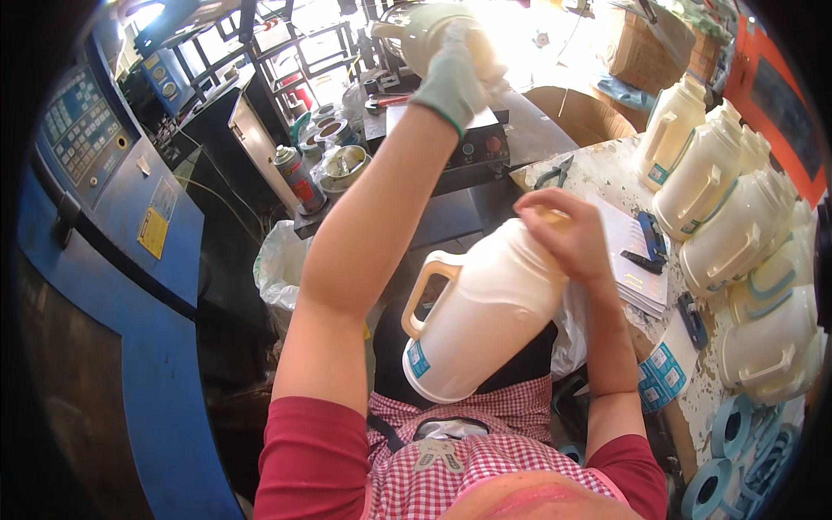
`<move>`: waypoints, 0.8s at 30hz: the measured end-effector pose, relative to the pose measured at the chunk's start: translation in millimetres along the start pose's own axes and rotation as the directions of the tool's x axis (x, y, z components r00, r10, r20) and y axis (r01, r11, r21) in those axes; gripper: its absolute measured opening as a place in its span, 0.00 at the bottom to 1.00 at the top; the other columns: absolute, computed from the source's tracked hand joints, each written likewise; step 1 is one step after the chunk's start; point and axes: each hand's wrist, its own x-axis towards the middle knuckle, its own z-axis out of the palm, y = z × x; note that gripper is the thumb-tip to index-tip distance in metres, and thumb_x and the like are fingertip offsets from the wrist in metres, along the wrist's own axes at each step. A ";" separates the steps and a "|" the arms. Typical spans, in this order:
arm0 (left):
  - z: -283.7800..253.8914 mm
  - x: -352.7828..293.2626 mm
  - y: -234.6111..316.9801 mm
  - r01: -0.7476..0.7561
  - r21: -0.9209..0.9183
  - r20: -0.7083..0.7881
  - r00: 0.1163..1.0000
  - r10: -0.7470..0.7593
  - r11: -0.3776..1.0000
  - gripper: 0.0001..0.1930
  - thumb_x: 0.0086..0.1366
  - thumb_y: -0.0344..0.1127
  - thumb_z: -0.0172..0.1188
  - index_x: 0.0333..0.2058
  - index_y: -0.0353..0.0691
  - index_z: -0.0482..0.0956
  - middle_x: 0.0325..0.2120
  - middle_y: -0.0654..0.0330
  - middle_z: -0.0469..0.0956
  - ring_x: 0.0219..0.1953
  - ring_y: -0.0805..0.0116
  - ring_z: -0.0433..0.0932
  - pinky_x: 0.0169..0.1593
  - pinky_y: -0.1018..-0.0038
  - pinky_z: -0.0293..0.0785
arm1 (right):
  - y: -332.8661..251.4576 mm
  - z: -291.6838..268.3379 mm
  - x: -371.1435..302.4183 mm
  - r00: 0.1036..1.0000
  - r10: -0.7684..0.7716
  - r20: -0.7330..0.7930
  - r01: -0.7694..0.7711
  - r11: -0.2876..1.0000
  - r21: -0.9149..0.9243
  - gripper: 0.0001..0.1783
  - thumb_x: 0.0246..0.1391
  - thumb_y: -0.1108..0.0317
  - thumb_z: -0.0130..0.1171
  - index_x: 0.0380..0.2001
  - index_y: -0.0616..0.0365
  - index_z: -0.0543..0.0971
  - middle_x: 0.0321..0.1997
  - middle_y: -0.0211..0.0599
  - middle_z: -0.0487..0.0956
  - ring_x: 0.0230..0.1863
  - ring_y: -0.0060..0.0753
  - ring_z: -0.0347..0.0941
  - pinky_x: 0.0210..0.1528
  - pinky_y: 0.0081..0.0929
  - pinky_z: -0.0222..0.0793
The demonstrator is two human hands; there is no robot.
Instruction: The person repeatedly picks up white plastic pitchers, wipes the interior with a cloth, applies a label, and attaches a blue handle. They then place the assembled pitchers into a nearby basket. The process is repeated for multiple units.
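In my right hand [572, 234], bare, is the neck of a cream plastic thermos jug [485, 316]. The jug hangs tilted over my lap, its side handle to the left and a blue label near its base. My left arm stretches far forward. The gloved left hand [452, 82] is closed on a second pale jug [425, 35] above the far bench, washed out by glare. The fingers there are partly blurred, but they wrap round its body.
Several similar jugs [693, 178] line the worn table at right, beside papers [628, 251], a label sheet [669, 373], pliers [555, 172] and blue plastic rings [737, 425]. A blue machine [156, 347] stands at left. A spray can [299, 178] and a cardboard box [589, 113] are farther off.
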 end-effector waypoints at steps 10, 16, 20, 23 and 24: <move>-23.0 97.2 5.8 -0.154 0.286 -0.022 0.986 0.167 0.946 0.33 0.66 0.69 0.57 0.56 0.48 0.71 0.53 0.53 0.75 0.59 0.43 0.71 0.68 0.34 0.59 | 194.4 102.2 120.8 0.954 0.289 0.081 -0.211 0.837 -0.505 0.47 0.43 0.48 0.69 0.70 0.43 0.72 0.47 0.48 0.87 0.51 0.53 0.84 0.55 0.45 0.79; -59.3 118.7 28.8 0.056 0.146 0.138 0.988 -0.076 0.988 0.38 0.66 0.77 0.50 0.59 0.51 0.69 0.55 0.49 0.73 0.56 0.43 0.71 0.57 0.37 0.70 | 206.2 148.0 156.8 0.871 0.456 0.182 -0.252 0.733 -0.632 0.54 0.45 0.48 0.69 0.77 0.41 0.62 0.52 0.47 0.86 0.56 0.49 0.83 0.58 0.43 0.78; -67.6 135.7 38.7 -0.030 0.022 0.096 0.995 0.028 0.999 0.35 0.68 0.75 0.51 0.53 0.48 0.74 0.49 0.52 0.77 0.50 0.43 0.74 0.58 0.41 0.71 | 205.1 174.1 174.7 0.866 0.452 0.212 -0.235 0.744 -0.625 0.55 0.46 0.48 0.69 0.78 0.42 0.60 0.54 0.47 0.86 0.57 0.48 0.82 0.59 0.43 0.77; -1.2 74.9 11.2 0.282 0.016 0.051 0.958 -0.282 0.959 0.35 0.68 0.72 0.52 0.48 0.41 0.77 0.43 0.57 0.81 0.49 0.47 0.77 0.61 0.40 0.70 | 230.5 128.4 161.0 0.875 0.447 0.187 -0.214 0.703 -0.678 0.35 0.46 0.46 0.67 0.56 0.53 0.84 0.48 0.49 0.87 0.50 0.51 0.85 0.54 0.47 0.80; -21.2 72.8 19.8 0.271 0.092 0.109 0.954 -0.280 0.958 0.33 0.70 0.69 0.51 0.52 0.41 0.75 0.45 0.58 0.79 0.50 0.50 0.77 0.60 0.44 0.70 | 197.4 128.6 154.2 0.846 0.477 0.238 -0.222 0.721 -0.656 0.28 0.46 0.43 0.65 0.38 0.57 0.89 0.40 0.49 0.88 0.46 0.53 0.85 0.50 0.47 0.81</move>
